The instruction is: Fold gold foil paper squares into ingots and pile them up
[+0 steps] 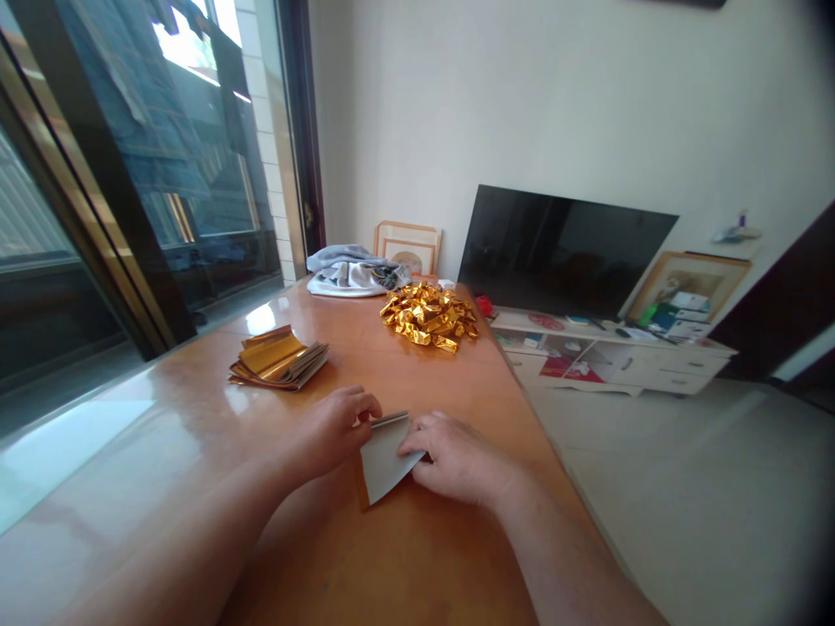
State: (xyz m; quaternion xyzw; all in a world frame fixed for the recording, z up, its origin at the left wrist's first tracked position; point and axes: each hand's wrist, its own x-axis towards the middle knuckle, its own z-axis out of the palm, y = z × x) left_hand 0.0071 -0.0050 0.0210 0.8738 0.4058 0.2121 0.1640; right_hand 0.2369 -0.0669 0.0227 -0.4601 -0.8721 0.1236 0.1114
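Observation:
Between my hands is a sheet of foil paper (386, 462), its pale side up and its far edge folded over into a narrow strip. My left hand (343, 426) pinches the far left corner at the fold. On the right edge, my right hand (450, 452) grips the sheet, with the thumb underneath or beside it; the exact hold is partly hidden. A stack of gold foil sheets (277, 356) lies beyond my left hand. Farther off, a heap of folded gold foil pieces (427, 315) rests near the table's right edge.
The glossy wooden table (457, 556) has its right edge close to my right forearm. Folded cloth (352, 269) lies at the far end. A television (561, 252) stands on a white cabinet (626, 365) to the right, and a glass sliding door (150, 174) is at left.

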